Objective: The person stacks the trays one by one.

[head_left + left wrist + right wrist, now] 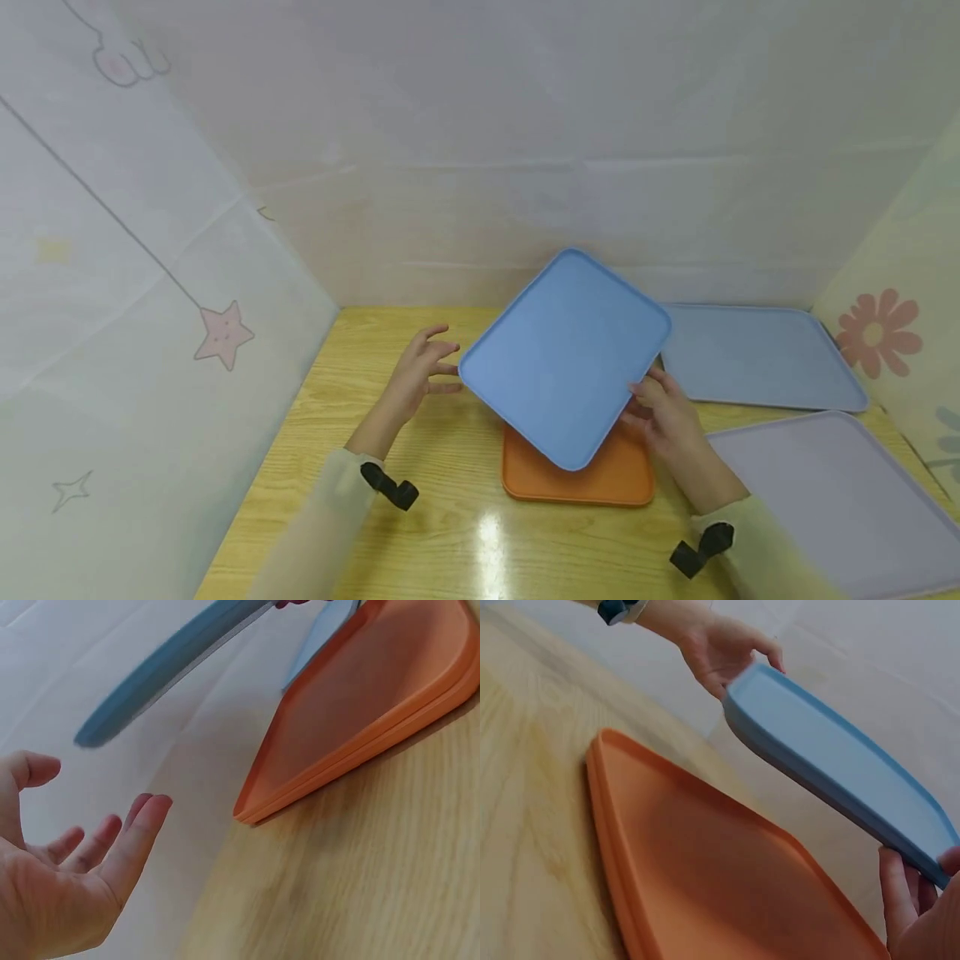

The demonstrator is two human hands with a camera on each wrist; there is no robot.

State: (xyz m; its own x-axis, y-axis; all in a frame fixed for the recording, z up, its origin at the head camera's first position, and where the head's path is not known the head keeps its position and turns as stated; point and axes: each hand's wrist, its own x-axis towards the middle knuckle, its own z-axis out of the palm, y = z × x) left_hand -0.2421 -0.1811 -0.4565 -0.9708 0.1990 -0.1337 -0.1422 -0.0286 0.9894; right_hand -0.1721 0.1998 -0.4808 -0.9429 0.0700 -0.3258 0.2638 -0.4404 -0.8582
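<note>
Wooden table (442, 537) beneath blue tray (566, 358), long axis apparently toward far right

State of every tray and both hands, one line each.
Bright blue rectangular tray: held aloft, tilted.
Orange rounded-corner trays: stacked, flat on wood-grain table.
Pale grey-blue rectangular tray: lying flat.
Pale lilac rectangular tray: lying flat.
Person's left hand: fingers spread, holding nothing.
Person's right hand: pinching bright blue tray's edge.
</note>
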